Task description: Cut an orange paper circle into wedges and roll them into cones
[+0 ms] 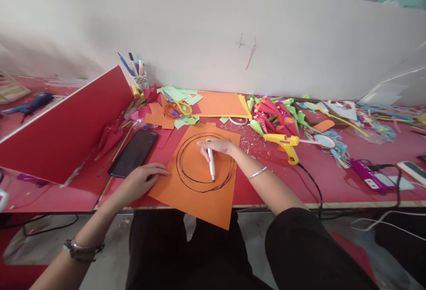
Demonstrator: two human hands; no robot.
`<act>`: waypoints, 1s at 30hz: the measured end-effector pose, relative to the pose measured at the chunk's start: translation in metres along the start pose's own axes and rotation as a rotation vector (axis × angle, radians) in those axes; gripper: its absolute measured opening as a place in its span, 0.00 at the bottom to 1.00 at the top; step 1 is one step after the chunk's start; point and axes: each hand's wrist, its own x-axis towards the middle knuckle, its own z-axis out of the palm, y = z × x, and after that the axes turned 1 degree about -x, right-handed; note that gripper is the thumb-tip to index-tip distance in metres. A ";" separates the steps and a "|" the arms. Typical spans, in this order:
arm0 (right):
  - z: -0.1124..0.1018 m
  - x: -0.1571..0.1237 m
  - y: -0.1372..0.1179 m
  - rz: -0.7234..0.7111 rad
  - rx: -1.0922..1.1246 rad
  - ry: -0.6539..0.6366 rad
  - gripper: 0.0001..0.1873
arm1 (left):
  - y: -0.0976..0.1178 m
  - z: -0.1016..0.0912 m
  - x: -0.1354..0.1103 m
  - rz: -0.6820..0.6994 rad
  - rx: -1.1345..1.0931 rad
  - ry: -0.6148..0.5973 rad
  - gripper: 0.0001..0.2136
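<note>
A white marker (211, 162) is held by my right hand (214, 145) over a sheet of orange paper (199, 205). Its dark tip points toward me and meets the near part of a loose black circle drawn in several overlapping lines. My left hand (146, 179) lies at the sheet's left edge, fingers stretched out and holding nothing. The paper's near corner hangs over the table edge. Just beyond my left hand lies a black phone (133, 153).
A yellow glue gun (284, 145) with a cord lies to the right, near colourful paper cones (274, 112). Scissors (181, 108), paper scraps and stacked orange sheets (219, 103) lie at the back. A red board (73, 125) leans on the left beside a pen cup (141, 80).
</note>
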 end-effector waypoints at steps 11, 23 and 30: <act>-0.004 -0.011 -0.007 -0.255 0.420 0.486 0.34 | 0.010 -0.002 -0.007 -0.020 -0.010 -0.069 0.19; -0.016 -0.068 -0.078 -0.353 0.227 1.249 0.36 | 0.014 0.007 -0.012 -0.169 -0.043 0.014 0.27; -0.012 -0.073 -0.045 -0.333 0.184 1.181 0.34 | 0.011 -0.018 -0.001 -0.168 0.066 -0.105 0.17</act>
